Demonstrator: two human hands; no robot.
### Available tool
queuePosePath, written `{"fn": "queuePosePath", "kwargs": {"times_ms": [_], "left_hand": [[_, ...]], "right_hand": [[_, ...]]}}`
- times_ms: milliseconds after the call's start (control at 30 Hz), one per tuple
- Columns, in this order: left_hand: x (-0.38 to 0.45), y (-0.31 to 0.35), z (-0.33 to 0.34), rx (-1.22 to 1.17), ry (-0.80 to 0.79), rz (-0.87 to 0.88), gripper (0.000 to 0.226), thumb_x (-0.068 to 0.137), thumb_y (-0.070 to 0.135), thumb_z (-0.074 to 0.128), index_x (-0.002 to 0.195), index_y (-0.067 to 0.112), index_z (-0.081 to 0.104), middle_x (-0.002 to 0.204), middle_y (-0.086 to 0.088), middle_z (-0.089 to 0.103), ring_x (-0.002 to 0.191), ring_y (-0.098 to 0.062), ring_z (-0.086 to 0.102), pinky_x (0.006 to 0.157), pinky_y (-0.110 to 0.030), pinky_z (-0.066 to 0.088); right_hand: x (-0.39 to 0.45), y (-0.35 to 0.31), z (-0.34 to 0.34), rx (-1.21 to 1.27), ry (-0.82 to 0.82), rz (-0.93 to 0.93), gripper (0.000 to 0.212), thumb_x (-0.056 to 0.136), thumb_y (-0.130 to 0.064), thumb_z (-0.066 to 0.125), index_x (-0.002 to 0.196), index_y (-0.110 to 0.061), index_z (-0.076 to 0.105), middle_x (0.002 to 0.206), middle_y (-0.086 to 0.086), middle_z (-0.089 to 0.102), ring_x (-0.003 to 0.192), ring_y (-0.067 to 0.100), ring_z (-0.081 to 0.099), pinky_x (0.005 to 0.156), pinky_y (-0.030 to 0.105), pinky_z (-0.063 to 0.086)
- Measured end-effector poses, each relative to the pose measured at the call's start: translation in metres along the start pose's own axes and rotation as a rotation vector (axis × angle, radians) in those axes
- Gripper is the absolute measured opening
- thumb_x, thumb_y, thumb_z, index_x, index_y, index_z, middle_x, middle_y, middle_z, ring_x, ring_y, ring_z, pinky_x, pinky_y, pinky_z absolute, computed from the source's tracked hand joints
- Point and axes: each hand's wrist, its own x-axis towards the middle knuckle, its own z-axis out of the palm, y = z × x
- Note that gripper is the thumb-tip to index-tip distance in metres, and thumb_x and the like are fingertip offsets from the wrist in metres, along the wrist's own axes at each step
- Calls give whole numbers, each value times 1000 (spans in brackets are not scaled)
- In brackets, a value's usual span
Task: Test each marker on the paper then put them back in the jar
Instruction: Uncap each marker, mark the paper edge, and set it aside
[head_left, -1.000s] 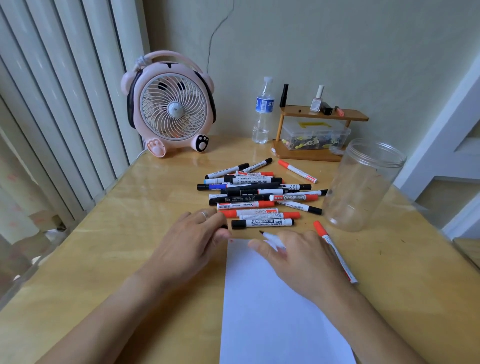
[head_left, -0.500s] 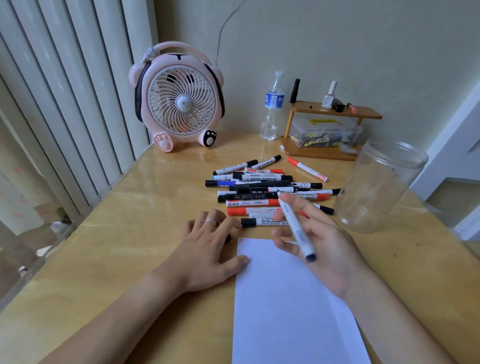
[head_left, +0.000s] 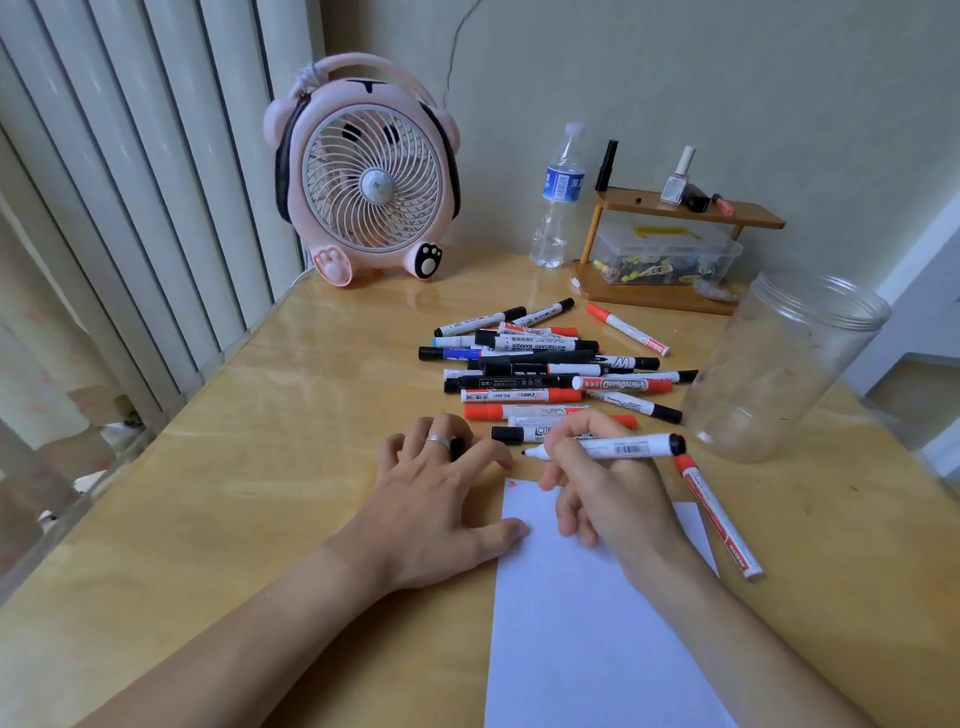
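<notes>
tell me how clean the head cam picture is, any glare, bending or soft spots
Head view: soft daylight from the blinds side, with glare streaks on the glossy wooden table below the pink fan; wide-angle bending bows the white vertical blinds; the clear plastic jar looks hazy; print on the black-capped white marker in the right hand is too soft to read.

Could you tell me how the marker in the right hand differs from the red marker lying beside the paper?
The held marker is uncapped with a black tip; the red marker is capped. The right hand grips one above the paper; the other lies on the table. Both have white barrels.
</notes>
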Motion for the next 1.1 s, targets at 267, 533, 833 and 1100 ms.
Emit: {"fn": "queuePosePath", "kwargs": {"times_ms": [267, 533, 833, 1100], "left_hand": [[2, -1, -3, -32, -45, -2, 61, 73, 81, 44, 124, 50, 36, 124, 13, 30, 125, -15, 27, 112, -43, 21], [3, -2, -7, -69, -66, -1, 57, 74, 79, 49, 123, 53, 37, 123, 12, 31, 121, -15, 27, 110, -43, 22], [4, -3, -7, -119, -66, 9, 50, 75, 78, 53, 116, 52, 43, 121, 14, 33, 119, -13, 30, 111, -44, 22], [3, -2, -7, -123, -57, 13, 48, 77, 74, 59, 116, 52, 44, 121, 13, 33, 119, -13, 29, 110, -42, 20]], "right_hand": [[-2, 8, 9, -107, 14, 46, 16, 95, -14, 61, 81, -10, 53, 59, 10, 62, 38, 22, 50, 40, 24, 34], [-1, 10, 13, -85, 24, 34, 17, 91, -8, 61, 77, -10, 53, 60, 15, 64, 41, 26, 54, 41, 28, 38], [1, 13, 11, -113, -1, 44, 15, 93, -10, 63, 80, -9, 55, 60, 14, 65, 42, 24, 53, 40, 28, 40], [1, 13, 12, -121, 19, 42, 15, 92, -10, 63, 79, -9, 56, 60, 15, 65, 41, 24, 54, 40, 28, 40]]}}
